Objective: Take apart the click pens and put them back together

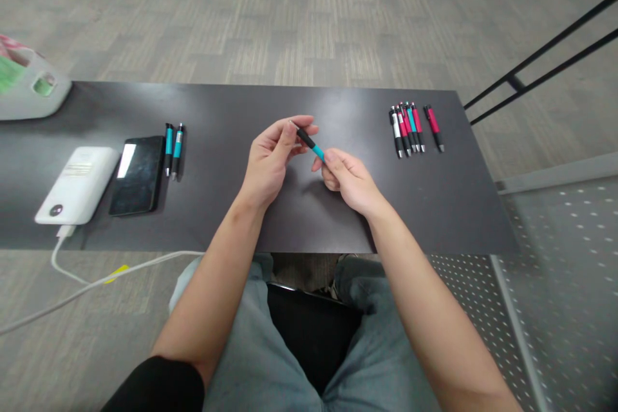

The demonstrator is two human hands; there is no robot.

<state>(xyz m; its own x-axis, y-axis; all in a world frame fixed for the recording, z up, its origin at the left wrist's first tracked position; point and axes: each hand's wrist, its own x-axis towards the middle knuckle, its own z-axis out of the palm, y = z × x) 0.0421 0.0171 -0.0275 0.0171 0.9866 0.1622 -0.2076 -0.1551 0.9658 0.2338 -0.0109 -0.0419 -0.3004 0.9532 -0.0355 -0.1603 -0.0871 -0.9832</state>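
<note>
Teal pen pinched at both ends, our left hand and right hand closed on it above the black table.

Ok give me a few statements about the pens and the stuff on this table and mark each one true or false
1. Both hands hold one teal and black pen. True: left hand, right hand.
2. Two teal pens lie beside the phone. True.
3. The pen group at the right is all teal. False: most are red.
4. The white power bank lies right of the phone. False: left of it.
</note>
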